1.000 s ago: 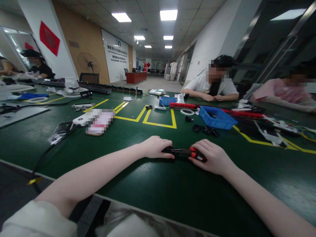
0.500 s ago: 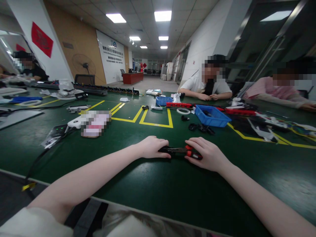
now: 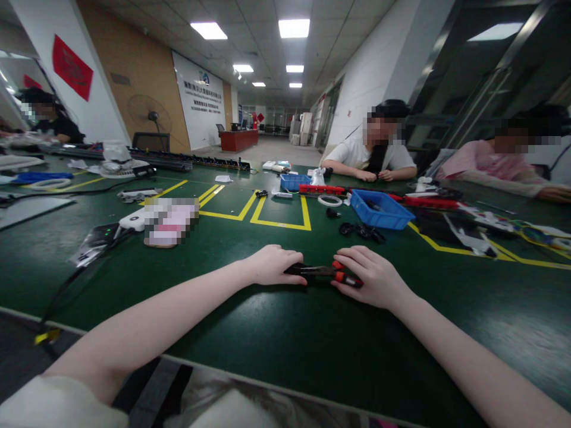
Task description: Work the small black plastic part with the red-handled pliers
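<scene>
Pliers [image 3: 348, 278] with red and black handles lie in the grip of my right hand [image 3: 373, 278], their metal jaws pointing left. My left hand [image 3: 277, 266] pinches a small black piece [image 3: 294, 269], and the tips of the jaws meet it. What the black piece is cannot be made out. Both hands are held low over the green table [image 3: 267, 333], in front of the yellow tape outlines.
Beyond my right hand are black cable bundles [image 3: 360, 230] and a blue bin [image 3: 382, 210]. A phone [image 3: 166, 227] and a cabled device [image 3: 99, 236] lie at left. Across the table sit two people at right, and another person is far left.
The pliers' handles look slightly closer together in my right hand. My left hand has hardly moved, and the whole view has shifted a little.
</scene>
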`<state>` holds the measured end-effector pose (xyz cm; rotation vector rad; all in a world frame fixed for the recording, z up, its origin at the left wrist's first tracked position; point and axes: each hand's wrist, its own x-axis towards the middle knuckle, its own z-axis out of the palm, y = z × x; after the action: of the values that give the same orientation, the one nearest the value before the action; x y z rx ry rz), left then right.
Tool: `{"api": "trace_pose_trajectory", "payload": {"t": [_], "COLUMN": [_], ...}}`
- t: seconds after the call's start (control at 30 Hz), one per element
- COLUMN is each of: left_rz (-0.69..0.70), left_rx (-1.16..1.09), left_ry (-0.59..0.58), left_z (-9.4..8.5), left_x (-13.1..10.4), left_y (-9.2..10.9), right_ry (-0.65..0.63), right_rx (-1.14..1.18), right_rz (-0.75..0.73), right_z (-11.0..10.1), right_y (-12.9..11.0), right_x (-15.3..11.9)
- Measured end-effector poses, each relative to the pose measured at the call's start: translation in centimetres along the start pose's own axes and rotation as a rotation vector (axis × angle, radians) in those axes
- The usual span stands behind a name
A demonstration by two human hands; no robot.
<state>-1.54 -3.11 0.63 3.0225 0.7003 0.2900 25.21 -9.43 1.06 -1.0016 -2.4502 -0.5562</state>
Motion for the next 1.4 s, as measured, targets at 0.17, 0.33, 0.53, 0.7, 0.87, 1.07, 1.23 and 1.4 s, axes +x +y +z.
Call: {"api": "trace_pose_trajectory", "payload": {"t": [0.17, 0.33, 0.53, 0.7, 0.87, 1.07, 1.23, 1.4], "left_rz": [-0.013, 0.028, 0.032, 0.029, 0.023, 0.026, 0.029, 0.057], "left_rx": [0.016, 0.037, 0.02, -0.001, -0.022, -0.084, -0.11, -0.114], "left_ry": [-0.01, 0.014, 0.008, 0.002, 0.009, 0.038, 0.033, 0.018], "left_z": [-0.2, -0.3, -0.2, -0.3, -0.5, -0.4, -0.6, -0.7], "left_x": [0.0, 0.0, 0.2, 0.1, -0.1, -0.2, -0.2, 0.0], "left_y": [0.0, -0.4, -0.7, -0.7, -0.7, -0.9, -1.0, -1.2], "right_ry": [0.006, 0.037, 0.056, 0.056, 0.029, 0.035, 0.063, 0.041], "right_rx": [-0.017, 0.029, 0.035, -0.022, -0.038, -0.048, -0.067, -0.044], "right_rz": [-0.04, -0.068, -0.064, -0.114, -0.125, -0.127, -0.122, -0.08], "right_z": [0.0, 0.6, 1.3, 1.7, 1.4, 1.4, 1.8, 2.4], "right_y": [0.2, 1.0, 1.7, 2.4, 2.2, 2.0, 2.4, 3.1], "right_x": [0.1, 0.2, -0.2, -0.5, -0.4, -0.2, -0.4, -1.0]}}
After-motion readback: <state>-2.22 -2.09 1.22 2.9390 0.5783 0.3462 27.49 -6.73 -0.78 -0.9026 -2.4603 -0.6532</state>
